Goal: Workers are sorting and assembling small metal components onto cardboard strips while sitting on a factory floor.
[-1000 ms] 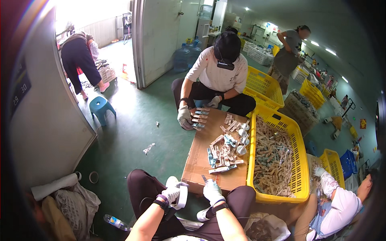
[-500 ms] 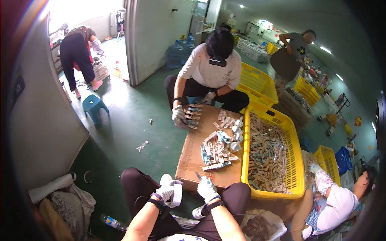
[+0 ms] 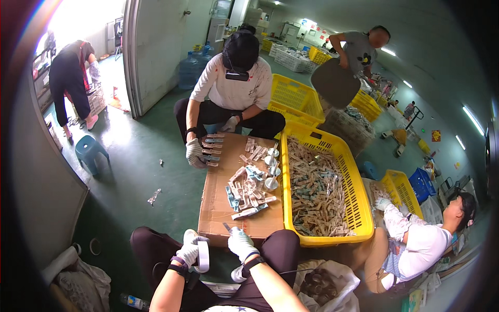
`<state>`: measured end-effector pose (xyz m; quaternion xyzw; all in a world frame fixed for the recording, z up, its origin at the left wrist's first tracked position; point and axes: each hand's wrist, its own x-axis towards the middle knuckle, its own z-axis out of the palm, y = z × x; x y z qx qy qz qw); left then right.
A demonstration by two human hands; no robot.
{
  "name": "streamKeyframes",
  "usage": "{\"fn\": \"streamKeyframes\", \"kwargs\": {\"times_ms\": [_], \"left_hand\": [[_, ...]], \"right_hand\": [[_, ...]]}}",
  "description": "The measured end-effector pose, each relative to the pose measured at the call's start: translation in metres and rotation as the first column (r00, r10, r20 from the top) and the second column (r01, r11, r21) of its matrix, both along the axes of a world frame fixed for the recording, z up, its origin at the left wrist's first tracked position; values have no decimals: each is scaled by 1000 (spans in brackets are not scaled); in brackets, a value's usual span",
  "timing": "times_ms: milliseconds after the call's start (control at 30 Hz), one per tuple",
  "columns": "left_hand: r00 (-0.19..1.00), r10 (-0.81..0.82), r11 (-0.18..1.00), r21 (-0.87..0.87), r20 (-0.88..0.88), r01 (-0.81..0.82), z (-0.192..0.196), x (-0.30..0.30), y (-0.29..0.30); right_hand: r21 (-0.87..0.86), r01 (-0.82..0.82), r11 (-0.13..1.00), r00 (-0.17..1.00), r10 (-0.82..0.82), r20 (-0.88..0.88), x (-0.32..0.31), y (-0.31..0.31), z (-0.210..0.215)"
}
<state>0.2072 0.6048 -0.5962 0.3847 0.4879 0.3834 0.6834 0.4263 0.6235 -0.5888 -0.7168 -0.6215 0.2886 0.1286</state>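
Observation:
My left hand (image 3: 188,251), in a striped white glove, is closed around a roll of white tape (image 3: 203,258) over my lap. Between the fingers of my gloved right hand (image 3: 241,243) a short grey flat strip (image 3: 227,226) sticks up; what kind of thing it is I cannot make out. That hand is at the near edge of a cardboard box (image 3: 214,210). On the box lies a loose pile of pink, white and blue clothespin-like pieces (image 3: 248,190). Several round white pieces (image 3: 272,171) stand along its right side.
A yellow crate (image 3: 364,221) full of similar pieces adjoins the box. Across from me a co-worker's gloved hand (image 3: 195,153) is beside a row of pieces (image 3: 212,148). Another co-worker (image 3: 416,244) sits at right. A blue stool (image 3: 92,153) stands left; a white sack (image 3: 345,281) is near my right knee.
My view has swung to the right, so the scene sits further left in the picture. Both my hands keep their holds. The standing person's grey board is now in fuller view.

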Motion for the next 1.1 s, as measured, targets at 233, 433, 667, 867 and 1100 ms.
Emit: {"fn": "streamKeyframes", "kwargs": {"times_ms": [233, 433, 667, 867, 1100], "left_hand": [[999, 47, 997, -70, 26, -45, -6, -3, 0], [997, 47, 995, -93, 54, -42, 1, 0, 1], [986, 45, 985, -169, 158, -18, -14, 5, 8], [996, 33, 991, -135, 82, -22, 7, -4, -4], [994, 25, 997, -79, 111, -16, 7, 0, -6]], "right_hand": [[-20, -4, 1000, 1000, 4, -8, -5, -2, 10], [-98, -4, 995, 1000, 2, -12, -3, 0, 13], [-10, 33, 999, 999, -33, -22, 5, 7, -32], [-105, 3, 995, 1000, -1, 14, -7, -1, 20], [-34, -6, 999, 997, 3, -83, -4, -3, 23]]}}
